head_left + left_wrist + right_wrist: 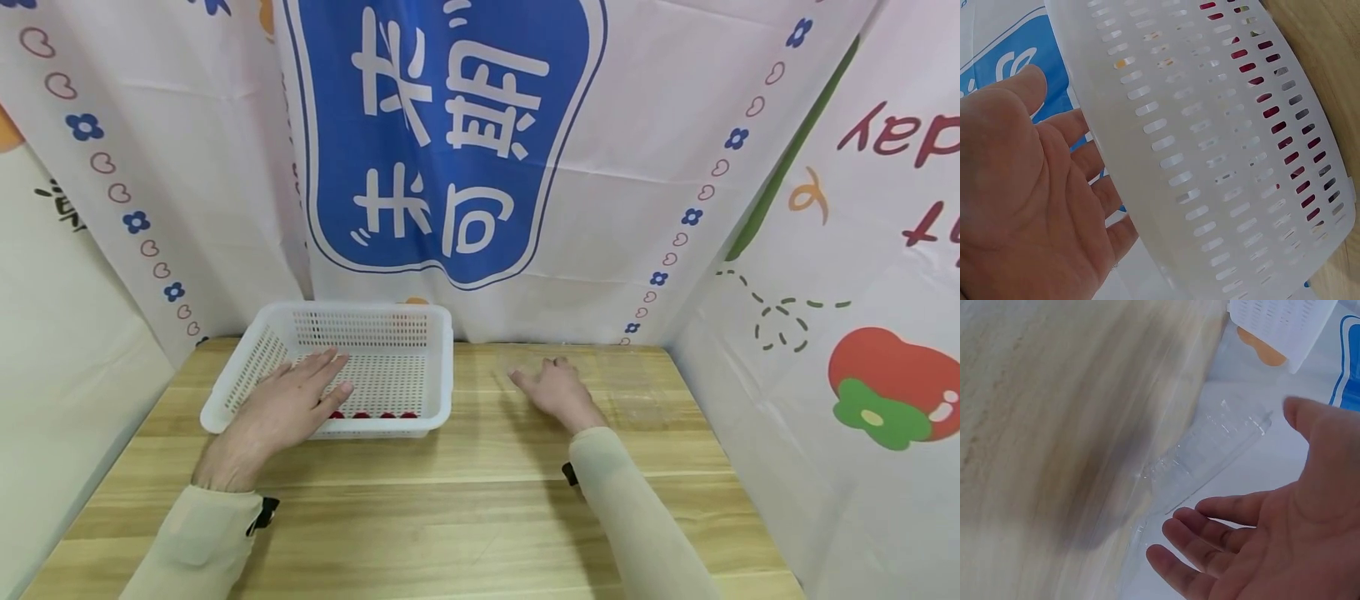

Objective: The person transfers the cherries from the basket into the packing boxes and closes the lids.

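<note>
A person in light sleeves (202,533) reaches both bare hands over a wood-grained bench (450,517). The left hand (288,412) extends across the near left corner of a white slotted basket (446,367), which sits toward the bench's back left corner. That hand's grip is apart, fingers straight above the basket's interior, the thumb held away from them; whether the palm or fingers touch the rim cannot be told. Several small red objects (387,415) lie inside the basket in a row along its near wall, partly hidden by the rim, and show through the slots in the left wrist view.

The right hand (561,392) reaches toward the bench's back edge, right of the basket and well apart from it. Its grip is also apart, thumb spread from loosely bent fingers, beside a piece of clear plastic (1207,447) at that edge; contact cannot be made out. More clear plastic (633,383) lies to the right of the hand, near the back right corner.

Black bands (262,515) show at both cuffs. Behind the bench hangs a white printed cloth (622,125) bearing a blue panel (438,158) with white characters.
</note>
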The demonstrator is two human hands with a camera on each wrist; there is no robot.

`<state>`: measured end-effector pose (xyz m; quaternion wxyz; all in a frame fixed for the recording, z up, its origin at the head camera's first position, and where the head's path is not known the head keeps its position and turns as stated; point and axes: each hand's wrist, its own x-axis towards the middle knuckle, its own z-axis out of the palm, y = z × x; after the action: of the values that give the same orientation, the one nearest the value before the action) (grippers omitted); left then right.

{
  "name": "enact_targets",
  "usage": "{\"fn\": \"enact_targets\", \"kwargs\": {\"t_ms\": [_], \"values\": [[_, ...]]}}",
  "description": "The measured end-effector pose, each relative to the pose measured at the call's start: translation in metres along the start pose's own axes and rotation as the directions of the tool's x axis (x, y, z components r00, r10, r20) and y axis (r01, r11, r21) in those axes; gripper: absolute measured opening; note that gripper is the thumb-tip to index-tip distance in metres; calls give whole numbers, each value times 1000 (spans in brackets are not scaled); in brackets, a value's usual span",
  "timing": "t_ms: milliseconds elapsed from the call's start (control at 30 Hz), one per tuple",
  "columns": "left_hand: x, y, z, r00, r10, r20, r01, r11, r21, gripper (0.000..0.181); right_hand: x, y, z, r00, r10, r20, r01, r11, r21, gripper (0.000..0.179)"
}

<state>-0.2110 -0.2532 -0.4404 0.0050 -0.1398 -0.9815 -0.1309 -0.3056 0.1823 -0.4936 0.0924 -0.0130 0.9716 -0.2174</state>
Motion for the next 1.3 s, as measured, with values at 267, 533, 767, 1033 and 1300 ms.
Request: {"fn": "enact_targets", "kwargs": {"t_ms": [267,533,767,1033,1300], "values": [[1,0,1,1000,-8,10,8,1000,-4,71,-2,1,5,1000,-21,6,21,996,-82,102],[0,2,2,1000,-13,19,14,1000,-20,71,-1,1,7,1000,-18,-10,18,999,-38,97],[-1,1,3,1000,-9,15,9,1000,-9,71,0,4,9,1000,-26,-16,25,997,-69,93],[-2,2,2,1000,1,2,-1,1000,-13,69,-1,9,9,999,-44,-6,44,996,-73,97],[-3,4,3,1000,2,7,-2,1000,-24,68,-1,21,12,996,-90,24,91,994,-51,107]]}}
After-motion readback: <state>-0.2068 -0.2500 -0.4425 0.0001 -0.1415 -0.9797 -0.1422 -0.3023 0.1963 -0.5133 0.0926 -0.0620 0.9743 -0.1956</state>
